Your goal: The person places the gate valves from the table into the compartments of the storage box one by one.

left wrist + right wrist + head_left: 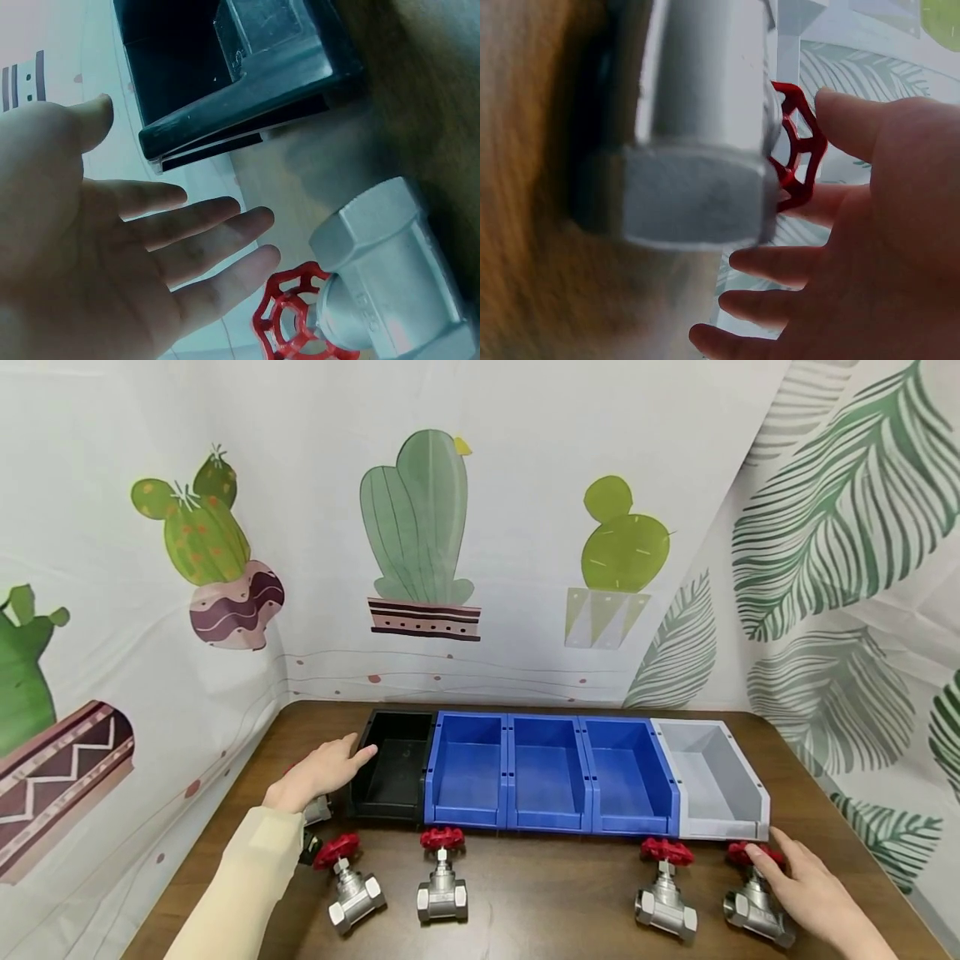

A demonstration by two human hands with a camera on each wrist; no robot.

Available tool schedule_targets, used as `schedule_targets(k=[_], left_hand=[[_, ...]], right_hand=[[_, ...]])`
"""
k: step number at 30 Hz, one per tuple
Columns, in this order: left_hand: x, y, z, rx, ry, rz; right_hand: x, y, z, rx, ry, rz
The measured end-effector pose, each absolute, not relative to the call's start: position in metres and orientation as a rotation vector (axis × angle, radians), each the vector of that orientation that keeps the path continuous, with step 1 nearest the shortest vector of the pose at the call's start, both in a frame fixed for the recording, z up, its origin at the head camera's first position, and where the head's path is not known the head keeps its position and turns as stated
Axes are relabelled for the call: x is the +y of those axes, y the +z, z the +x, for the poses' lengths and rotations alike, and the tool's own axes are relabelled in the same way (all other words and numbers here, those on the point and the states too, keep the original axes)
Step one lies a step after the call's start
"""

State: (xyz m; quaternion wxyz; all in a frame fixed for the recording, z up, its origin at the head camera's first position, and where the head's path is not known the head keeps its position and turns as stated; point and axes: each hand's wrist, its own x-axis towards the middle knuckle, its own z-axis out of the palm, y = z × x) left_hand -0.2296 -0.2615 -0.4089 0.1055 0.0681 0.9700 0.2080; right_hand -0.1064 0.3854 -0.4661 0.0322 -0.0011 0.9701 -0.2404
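Observation:
My left hand hovers by the left side of the black bin, fingers straight and spread, palm bare in the left wrist view. A metal gate valve with a red handwheel lies close to its fingertips; in the head view that valve is mostly hidden under the hand and sleeve. On the right, my right hand is at the rightmost valve. Its thumb and forefinger lie either side of the red handwheel, the other fingers extended. Whether they touch the wheel is hard to tell.
Three blue bins and a grey bin continue the row beside the black one. More red-wheeled valves stand in front: one tilted valve, one upright valve and another valve. Printed fabric hangs behind the brown table.

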Motion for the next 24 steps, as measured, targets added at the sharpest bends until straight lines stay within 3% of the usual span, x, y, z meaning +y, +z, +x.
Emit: schedule_targets(k=[24], left_hand=[[-0.257, -0.411, -0.251, 2.991, 0.504, 0.196]], right_hand=[[0.378, -0.467, -0.105, 2.830, -0.618, 0.224]])
